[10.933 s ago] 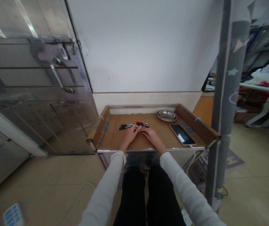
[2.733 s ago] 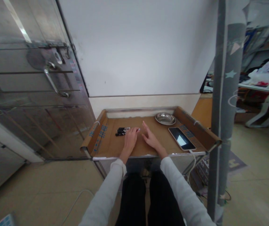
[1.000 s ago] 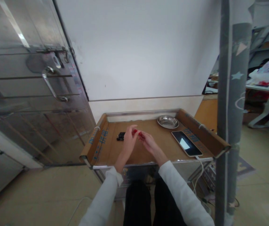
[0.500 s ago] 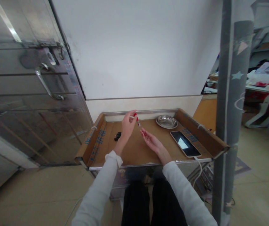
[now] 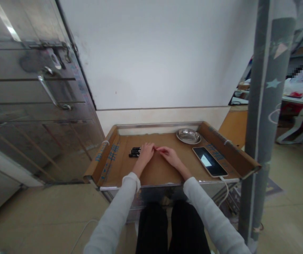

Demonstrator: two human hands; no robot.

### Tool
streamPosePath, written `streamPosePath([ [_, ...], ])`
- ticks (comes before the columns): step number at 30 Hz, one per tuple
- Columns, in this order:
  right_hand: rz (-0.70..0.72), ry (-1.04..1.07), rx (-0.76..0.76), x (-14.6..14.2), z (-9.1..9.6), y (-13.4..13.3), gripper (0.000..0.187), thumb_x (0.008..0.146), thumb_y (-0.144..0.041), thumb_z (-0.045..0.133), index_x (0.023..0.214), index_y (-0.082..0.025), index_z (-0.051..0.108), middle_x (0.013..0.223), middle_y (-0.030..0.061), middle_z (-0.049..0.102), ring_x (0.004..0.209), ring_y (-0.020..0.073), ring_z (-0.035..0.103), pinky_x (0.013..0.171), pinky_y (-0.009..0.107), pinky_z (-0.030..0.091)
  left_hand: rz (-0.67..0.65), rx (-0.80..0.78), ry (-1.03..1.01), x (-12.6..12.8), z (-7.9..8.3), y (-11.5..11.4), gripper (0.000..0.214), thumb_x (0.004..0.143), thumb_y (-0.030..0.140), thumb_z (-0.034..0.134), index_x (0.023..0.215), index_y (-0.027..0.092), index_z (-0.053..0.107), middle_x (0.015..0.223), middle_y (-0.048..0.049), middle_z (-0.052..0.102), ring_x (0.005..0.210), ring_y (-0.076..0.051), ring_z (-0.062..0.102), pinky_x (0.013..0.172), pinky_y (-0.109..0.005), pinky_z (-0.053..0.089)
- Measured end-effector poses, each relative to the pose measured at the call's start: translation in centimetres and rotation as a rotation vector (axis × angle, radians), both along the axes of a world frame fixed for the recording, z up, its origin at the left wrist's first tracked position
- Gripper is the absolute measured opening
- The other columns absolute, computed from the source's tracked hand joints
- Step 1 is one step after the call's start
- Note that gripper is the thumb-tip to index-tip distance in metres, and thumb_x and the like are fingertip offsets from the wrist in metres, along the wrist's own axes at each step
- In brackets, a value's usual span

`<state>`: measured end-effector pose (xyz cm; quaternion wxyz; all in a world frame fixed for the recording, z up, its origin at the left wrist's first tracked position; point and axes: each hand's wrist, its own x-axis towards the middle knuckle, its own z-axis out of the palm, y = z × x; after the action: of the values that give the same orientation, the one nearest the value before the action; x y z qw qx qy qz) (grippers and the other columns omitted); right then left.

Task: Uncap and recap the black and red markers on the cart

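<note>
Both my hands rest low on the cardboard-lined tray table (image 5: 156, 171). My left hand (image 5: 146, 152) and my right hand (image 5: 168, 154) meet at the fingertips over a small red pen (image 5: 156, 149), which shows only as a red sliver between them. Fingers of both hands are curled and pinched toward it. Just left of my left hand lie black pens (image 5: 135, 152) in a small bunch, touching or nearly touching its knuckles.
A steel dish (image 5: 188, 135) sits at the tray's back right. A phone (image 5: 209, 161) with a white cable lies along the right side. A metal door (image 5: 35, 98) stands left, a grey pole (image 5: 266, 116) right.
Half a second ago my left hand held the red pen up above the tray; both hands have since come down together onto the cardboard with the pen between them.
</note>
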<state>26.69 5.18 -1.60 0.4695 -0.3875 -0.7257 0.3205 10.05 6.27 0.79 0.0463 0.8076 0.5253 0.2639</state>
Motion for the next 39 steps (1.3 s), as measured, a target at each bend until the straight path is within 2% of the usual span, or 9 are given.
streamPosePath([
  [4,-0.119,-0.336,0.172,0.8,-0.5,-0.4,0.021,0.080,-0.022,0.058,0.100,-0.021,0.065,0.106,0.0075,0.065,0.102,0.0208,0.056,0.093,0.040,0.042,0.029,0.049,0.040,-0.2,0.0,-0.8,0.021,0.084,0.010,0.045,0.090,0.022,0.061,0.106,-0.0053,0.060,0.103,-0.021,0.051,0.089,-0.036,0.038],
  [7,-0.209,-0.486,0.187,1.3,-0.9,-0.5,0.018,0.083,-0.027,0.057,0.098,-0.021,0.066,0.102,0.0087,0.063,0.098,0.0218,0.054,0.088,0.039,0.041,-0.008,0.050,0.052,-0.2,0.1,-1.7,0.015,0.085,0.019,0.050,0.094,0.023,0.062,0.106,-0.0044,0.059,0.102,-0.020,0.050,0.088,-0.035,0.037],
  [12,-0.198,-0.603,0.173,1.1,-0.7,-0.6,0.019,0.087,-0.032,0.053,0.098,-0.024,0.067,0.099,0.0069,0.061,0.095,0.0203,0.053,0.085,0.034,0.039,-0.008,0.052,0.144,0.0,-0.2,-2.9,0.013,0.085,0.032,0.054,0.090,0.024,0.064,0.099,-0.0046,0.060,0.099,-0.023,0.049,0.090,-0.038,0.034],
  [19,-0.448,-0.796,0.172,1.2,0.3,-0.5,0.020,0.089,-0.029,0.047,0.095,-0.020,0.064,0.095,0.0094,0.061,0.092,0.0228,0.053,0.079,0.033,0.035,0.083,0.089,0.171,1.2,-0.6,-1.5,0.014,0.086,0.028,0.055,0.097,0.020,0.058,0.101,-0.0059,0.058,0.098,-0.023,0.049,0.085,-0.036,0.036],
  [23,-0.494,-0.810,0.187,1.3,1.1,0.0,0.018,0.088,-0.025,0.049,0.100,-0.019,0.061,0.098,0.0089,0.062,0.092,0.0225,0.053,0.077,0.032,0.035,0.112,0.103,0.159,1.2,0.0,-0.9,0.025,0.083,0.031,0.058,0.104,0.018,0.052,0.103,-0.0071,0.056,0.097,-0.023,0.049,0.083,-0.034,0.037],
  [27,-0.465,-0.656,0.182,1.8,0.9,-0.8,0.019,0.088,-0.024,0.045,0.096,-0.018,0.062,0.091,0.0074,0.062,0.088,0.0211,0.054,0.076,0.031,0.036,0.222,0.144,0.072,-1.4,0.5,-2.0,0.023,0.084,0.027,0.056,0.105,0.018,0.052,0.102,-0.0076,0.056,0.097,-0.023,0.049,0.083,-0.035,0.038],
  [31,-0.384,-0.483,0.170,2.9,0.1,-3.3,0.022,0.088,-0.021,0.042,0.094,-0.018,0.063,0.090,0.0072,0.061,0.087,0.0205,0.054,0.077,0.032,0.039,0.323,0.150,-0.033,-6.3,0.1,-3.5,0.015,0.085,0.021,0.051,0.099,0.016,0.055,0.100,-0.0085,0.056,0.095,-0.023,0.050,0.083,-0.036,0.040],
  [35,-0.297,-0.405,0.123,3.0,-0.1,-5.5,0.022,0.087,-0.022,0.043,0.093,-0.020,0.064,0.086,0.0062,0.060,0.086,0.0204,0.053,0.077,0.033,0.040,0.159,0.082,-0.014,-10.6,-0.6,-4.2,0.016,0.085,0.026,0.054,0.099,0.018,0.057,0.103,-0.0065,0.058,0.098,-0.023,0.051,0.088,-0.037,0.040],
  [39,-0.232,-0.340,0.104,0.9,0.0,-5.6,0.021,0.087,-0.025,0.044,0.092,-0.021,0.064,0.089,0.0066,0.060,0.088,0.0203,0.053,0.081,0.035,0.041,0.074,0.008,-0.004,-12.0,-1.0,-5.0,0.016,0.085,0.027,0.054,0.098,0.019,0.059,0.101,-0.0050,0.061,0.099,-0.023,0.053,0.090,-0.039,0.040],
])
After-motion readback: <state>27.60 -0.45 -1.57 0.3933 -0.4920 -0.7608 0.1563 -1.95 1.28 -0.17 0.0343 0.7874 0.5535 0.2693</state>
